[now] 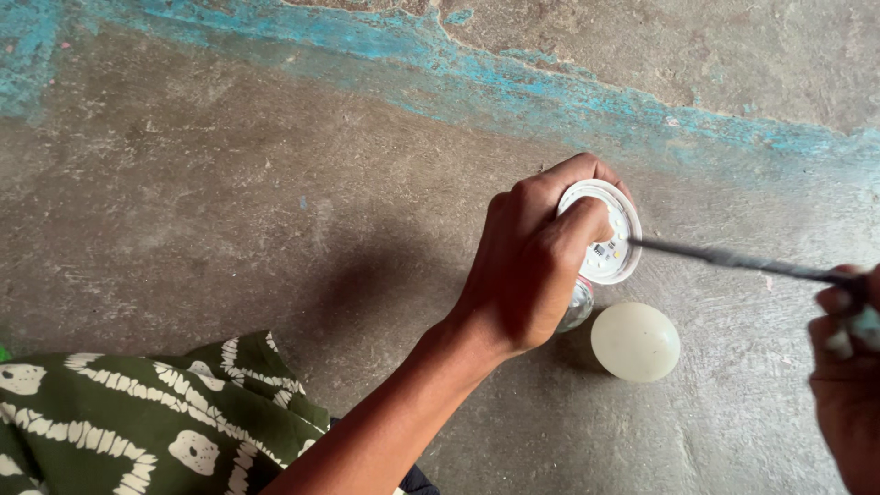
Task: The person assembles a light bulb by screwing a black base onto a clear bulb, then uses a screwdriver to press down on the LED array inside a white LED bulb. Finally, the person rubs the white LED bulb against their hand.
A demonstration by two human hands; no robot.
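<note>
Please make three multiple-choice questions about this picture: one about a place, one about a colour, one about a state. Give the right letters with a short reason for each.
1. Where does the dome cover lie?
A. on the floor beside the bulb
B. on the green cloth
C. in the right hand

2. What colour is the paint streak across the floor?
A. red
B. blue
C. yellow

3. In what state is the bulb in the left hand?
A. closed by its cover
B. open, its board showing
C. broken into pieces

Answers:
1 A: the cover rests on the floor just below and right of the bulb.
2 B: the streak is blue on grey concrete.
3 B: the round white board shows, and the thin tool from the right hand reaches to it.
</note>
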